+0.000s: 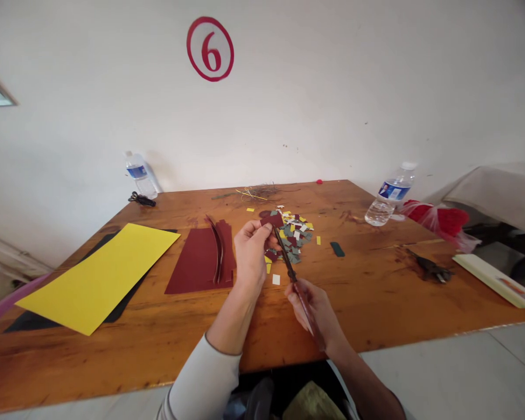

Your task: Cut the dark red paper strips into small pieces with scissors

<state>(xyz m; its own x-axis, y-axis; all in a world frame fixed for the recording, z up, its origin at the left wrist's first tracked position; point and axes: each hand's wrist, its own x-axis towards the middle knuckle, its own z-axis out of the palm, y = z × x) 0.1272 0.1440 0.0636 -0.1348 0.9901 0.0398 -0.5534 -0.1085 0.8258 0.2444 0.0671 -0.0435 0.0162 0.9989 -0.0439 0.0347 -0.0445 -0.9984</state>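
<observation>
My left hand [251,251] is closed, pinching a small piece of maroon paper [273,220] between thumb and fingers. Wrapped round the handles of a pair of scissors [291,272] is my right hand [317,306]. The dark blades point up and away, with their tip close to the lower edge of the maroon piece; whether they touch it I cannot tell. Behind and below both hands lies a loose heap of small paper bits [298,233] in grey-green, yellow, white and maroon. Left of my left wrist, curved maroon strips [219,251] rest on maroon sheets [188,259].
A yellow sheet [102,277] overlaps a dark sheet [28,321] at left. Water bottles stand at back left [140,175] and right [387,198]. Dark pliers [431,268], a pale box [499,280] and a red bundle [441,219] lie right. Thin wires [262,191] lie at the back.
</observation>
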